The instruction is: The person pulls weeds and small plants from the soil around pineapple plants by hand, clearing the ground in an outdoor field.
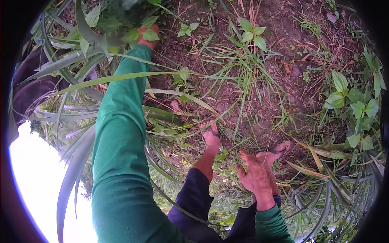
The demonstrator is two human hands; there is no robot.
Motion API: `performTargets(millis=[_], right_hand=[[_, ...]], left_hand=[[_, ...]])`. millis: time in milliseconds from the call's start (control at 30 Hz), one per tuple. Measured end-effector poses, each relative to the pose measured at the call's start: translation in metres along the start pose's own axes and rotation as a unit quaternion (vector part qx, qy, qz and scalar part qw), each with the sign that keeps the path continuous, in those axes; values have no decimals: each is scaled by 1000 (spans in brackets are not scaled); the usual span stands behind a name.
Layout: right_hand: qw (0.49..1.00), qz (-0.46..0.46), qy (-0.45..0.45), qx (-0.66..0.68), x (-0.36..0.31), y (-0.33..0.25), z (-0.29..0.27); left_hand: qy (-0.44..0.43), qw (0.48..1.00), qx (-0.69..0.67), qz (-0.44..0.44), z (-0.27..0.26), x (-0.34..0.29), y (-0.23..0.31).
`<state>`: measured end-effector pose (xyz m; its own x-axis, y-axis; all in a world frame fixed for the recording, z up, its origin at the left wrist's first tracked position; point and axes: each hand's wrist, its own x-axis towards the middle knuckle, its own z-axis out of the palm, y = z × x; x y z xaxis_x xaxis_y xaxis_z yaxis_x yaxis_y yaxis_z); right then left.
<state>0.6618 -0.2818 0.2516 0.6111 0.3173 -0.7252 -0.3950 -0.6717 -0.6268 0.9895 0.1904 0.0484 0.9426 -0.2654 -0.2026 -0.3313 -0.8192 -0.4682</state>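
My left hand point(149, 35) reaches far forward at the upper left, at the base of a broad-leaved green weed point(131, 34). Leaves cover most of its fingers, so whether it grips a stem cannot be made out. Soil shows just to the right of its wrist. Lower down, in front of my right leg, hangs my right hand point(255, 174). Its thumb and forefinger stand apart, and nothing shows between them. The other fingers are partly hidden. Both arms wear green sleeves, the left one crossed by a long, narrow leaf point(121, 77).
Sandalled feet point(210, 135) stand on reddish soil point(279, 77) with dry straw. A grass tuft point(253, 71) grows ahead. Long, spiky-leaved plants point(328, 190) crowd the lower right and the left side. Leafy weeds point(352, 105) grow at the right. Dark cloth point(34, 87) shows at the left edge.
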Motion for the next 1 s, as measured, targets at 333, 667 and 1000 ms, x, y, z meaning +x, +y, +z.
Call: performTargets(millis=[333, 667, 1000], right_hand=[[998, -11, 31, 46, -4, -1, -5], [999, -2, 13, 52, -5, -4, -9], [999, -26, 10, -19, -7, 0, -18]], left_hand=[[-190, 968, -145, 74, -70, -100, 67], [-465, 852, -212, 112, -178, -148, 93], [-195, 961, -150, -126, -23, -31, 30]])
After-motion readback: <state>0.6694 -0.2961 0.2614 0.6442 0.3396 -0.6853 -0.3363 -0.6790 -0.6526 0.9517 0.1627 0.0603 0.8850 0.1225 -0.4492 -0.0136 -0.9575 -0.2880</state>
